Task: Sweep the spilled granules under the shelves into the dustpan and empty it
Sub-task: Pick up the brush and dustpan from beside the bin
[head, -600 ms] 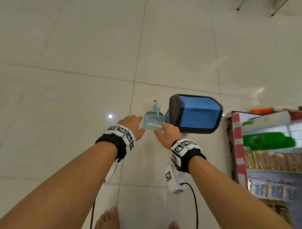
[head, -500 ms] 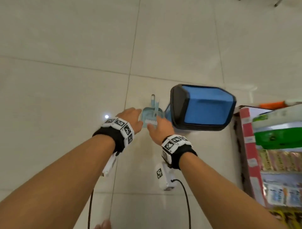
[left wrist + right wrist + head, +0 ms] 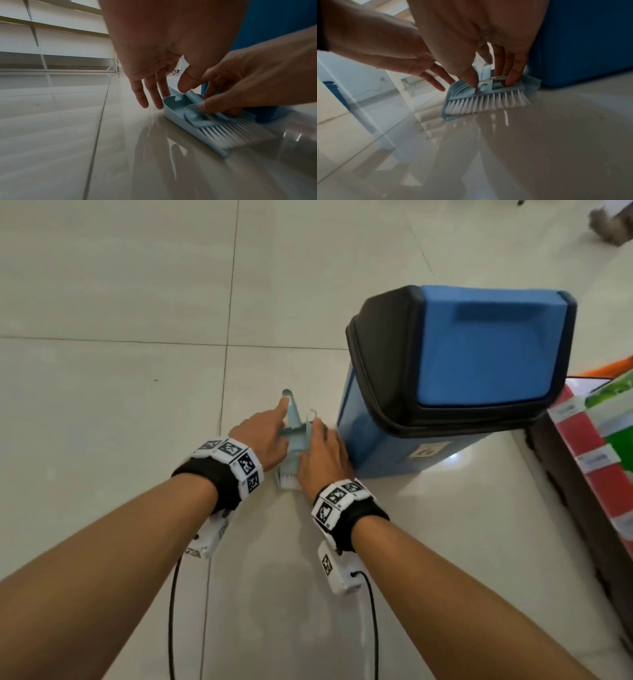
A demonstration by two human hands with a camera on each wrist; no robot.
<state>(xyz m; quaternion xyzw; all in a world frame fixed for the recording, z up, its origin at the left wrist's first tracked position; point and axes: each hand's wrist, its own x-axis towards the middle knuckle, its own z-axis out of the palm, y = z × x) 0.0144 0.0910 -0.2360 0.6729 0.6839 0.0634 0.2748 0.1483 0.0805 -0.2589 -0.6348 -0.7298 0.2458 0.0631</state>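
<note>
Down on a glossy tiled floor (image 3: 102,405), 2 bare hands meet over a pale blue dustpan (image 3: 173,115) that lies flat on the tiles with a small brush (image 3: 488,100) nested inside it. White bristles of the brush point back toward the wrists.

Seen from the left wrist, the left hand (image 3: 262,436) hovers with its fingers (image 3: 150,93) straight and slightly spread; their tips reach the dustpan's rounded outer rim, while the thumb comes down on the raised handle just beyond them. From the head view, the index finger stretches along the dustpan's upright handle, which ends in a hanging hole past the fingertip.

Seen from the right wrist, the right hand (image 3: 323,458) pinches the brush head: the thumb presses on the near left of the blue back, and curled fingers (image 3: 511,75) clamp its right end, directly above the bristles.

Immediately to the right of the right-hand fingers stands a blue bin (image 3: 376,440) with a black swing lid, its wall almost touching the dustpan. Further right, a shelf unit (image 3: 589,460) holds packaged goods. No granules can be made out.
</note>
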